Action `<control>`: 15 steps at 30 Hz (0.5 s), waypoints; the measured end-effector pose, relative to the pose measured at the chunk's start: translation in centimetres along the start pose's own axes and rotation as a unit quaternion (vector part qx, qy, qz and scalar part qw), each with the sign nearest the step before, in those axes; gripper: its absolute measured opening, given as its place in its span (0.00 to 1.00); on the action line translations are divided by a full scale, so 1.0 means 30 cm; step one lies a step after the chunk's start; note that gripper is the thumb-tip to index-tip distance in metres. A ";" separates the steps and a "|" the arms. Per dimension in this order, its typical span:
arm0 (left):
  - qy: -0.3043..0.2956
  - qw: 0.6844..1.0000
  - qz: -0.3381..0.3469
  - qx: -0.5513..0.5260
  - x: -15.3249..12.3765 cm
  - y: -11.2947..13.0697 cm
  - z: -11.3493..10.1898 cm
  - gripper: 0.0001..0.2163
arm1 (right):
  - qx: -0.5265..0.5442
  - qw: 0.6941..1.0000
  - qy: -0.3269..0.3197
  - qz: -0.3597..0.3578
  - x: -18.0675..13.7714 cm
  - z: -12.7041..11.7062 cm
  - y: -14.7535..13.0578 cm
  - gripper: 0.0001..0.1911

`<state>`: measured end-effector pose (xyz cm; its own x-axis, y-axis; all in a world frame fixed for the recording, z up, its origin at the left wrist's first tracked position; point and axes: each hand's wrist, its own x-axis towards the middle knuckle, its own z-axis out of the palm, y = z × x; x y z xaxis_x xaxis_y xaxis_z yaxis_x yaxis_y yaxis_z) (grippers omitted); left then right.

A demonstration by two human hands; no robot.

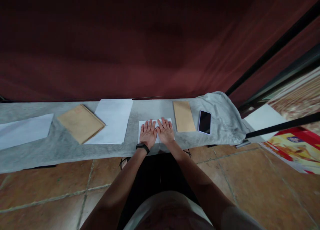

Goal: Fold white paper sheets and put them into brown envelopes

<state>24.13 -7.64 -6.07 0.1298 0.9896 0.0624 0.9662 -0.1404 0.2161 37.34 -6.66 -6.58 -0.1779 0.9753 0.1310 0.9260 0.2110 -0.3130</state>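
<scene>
Both palms press flat on a small white sheet of paper (141, 124), which looks folded, at the front middle of the cloth-covered table. My left hand (148, 133) wears a black band at the wrist and has its fingers spread over the paper's left half. Beside it, my right hand (165, 131) lies flat on the right half, thumbs touching or nearly so. Much of the paper is hidden under them. Just right of the paper lies a brown envelope (184, 116). To the left is a stack of white sheets (115, 120), partly covered by a pile of brown envelopes (81, 123).
A phone (204, 122) with a dark screen lies right of the single envelope. More white paper (25, 130) is at the far left. Grey cloth (220, 113) bunches at the table's right end. A dark red curtain (150, 56) hangs behind; a red-and-yellow printed box (297, 146) stands at right.
</scene>
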 end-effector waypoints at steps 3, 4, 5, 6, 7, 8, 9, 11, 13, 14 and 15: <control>0.000 1.000 -0.023 0.005 0.014 -0.007 0.000 0.27 | -0.009 1.000 0.009 0.028 0.017 0.011 -0.003 0.28; 0.000 1.000 -0.030 0.005 0.017 -0.010 0.001 0.27 | -0.012 0.999 0.015 0.036 0.021 0.016 -0.005 0.29; 0.003 0.999 -0.037 0.005 0.018 -0.013 0.002 0.28 | -0.015 0.999 0.023 0.045 0.023 0.022 -0.006 0.29; 0.008 0.999 -0.044 0.004 0.016 -0.017 0.004 0.28 | -0.017 0.998 0.033 0.056 0.024 0.027 -0.008 0.30; 0.015 0.999 -0.052 0.004 0.013 -0.021 0.006 0.29 | -0.020 0.997 0.044 0.067 0.024 0.031 -0.008 0.30; 0.024 0.998 -0.060 0.003 0.009 -0.026 0.008 0.30 | -0.021 0.995 0.054 0.076 0.024 0.035 -0.008 0.31; 0.034 0.997 -0.068 0.004 0.003 -0.031 0.010 0.30 | -0.022 0.994 0.064 0.084 0.022 0.037 -0.007 0.31; 0.051 0.995 -0.081 0.003 -0.009 -0.040 0.014 0.31 | -0.021 0.992 0.080 0.092 0.014 0.037 -0.004 0.31; 0.058 0.995 -0.086 -0.002 -0.018 -0.047 0.016 0.31 | -0.017 0.992 0.091 0.092 -0.005 0.035 -0.006 0.31; 0.058 0.995 -0.087 -0.004 -0.020 -0.049 0.017 0.31 | -0.014 0.992 0.094 0.086 -0.020 0.035 -0.010 0.31; 0.056 0.995 -0.085 -0.006 -0.021 -0.051 0.017 0.31 | -0.011 0.993 0.095 0.071 -0.040 0.036 -0.018 0.30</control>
<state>22.70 -8.03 -6.94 -0.0620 0.9894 0.1314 0.9692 0.0282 0.2446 36.71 -7.87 -7.58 0.0190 0.9648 0.2622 0.9444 0.0688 -0.3215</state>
